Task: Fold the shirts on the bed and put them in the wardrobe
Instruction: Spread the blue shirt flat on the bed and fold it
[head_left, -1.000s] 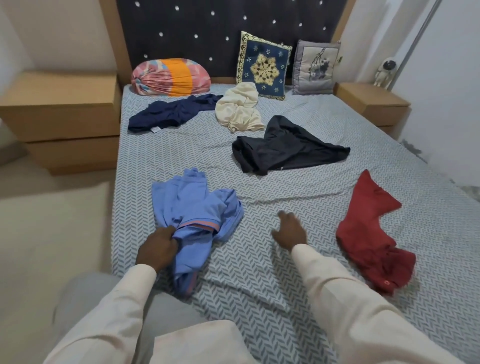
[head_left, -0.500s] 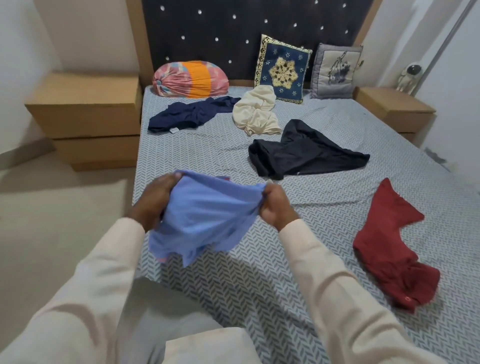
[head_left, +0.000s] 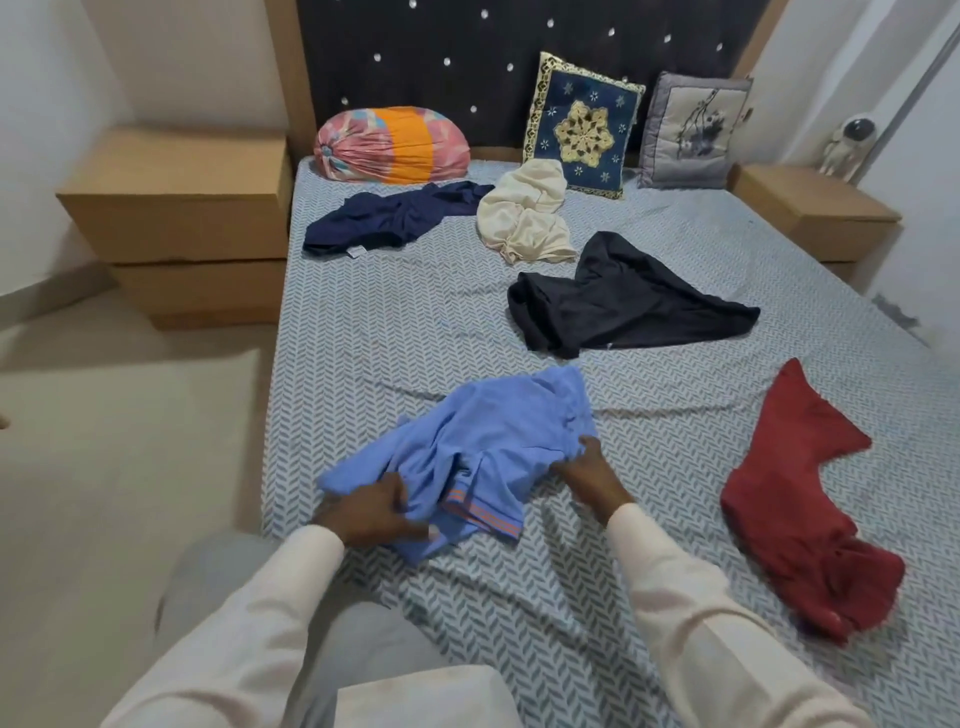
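On the near edge of the grey herringbone-sheeted bed (head_left: 395, 332), in the head view, you have the crumpled light blue knit shirt (head_left: 483, 447) lying in front of you. An orange-striped hem is turned up toward you. Your left hand (head_left: 371, 512) grips a bunch of cloth at the shirt's near-left corner, thumb and fingers closed round it. Your right hand (head_left: 589, 475) sits at the right edge with its fingers against the fabric, but I cannot tell whether it pinches or only presses. With a hand at each side, you look set to spread the shirt flat before making any fold.

Four more shirts wait, well apart from one another:
- The dark red shirt (head_left: 795, 499) is near right.
- The black shirt (head_left: 623, 306) is in the middle.
- The cream shirt (head_left: 524, 218) is farther back.
- The navy shirt (head_left: 389, 221) is at the far left.

I judge the task barely begun, since none of them looks folded.

A pink-and-orange bolster (head_left: 392, 145), an embroidered blue cushion (head_left: 582, 124) and a grey cushion (head_left: 693, 132) line the headboard. Tan bedside cabinets stand on the left (head_left: 182, 208) and the right (head_left: 810, 208).

The wardrobe is not in view. Your left palm hides the cloth under it, and the shirt's collar and sleeves are lost in the bunching. Your own sleeves cover the nearest strip of sheet.
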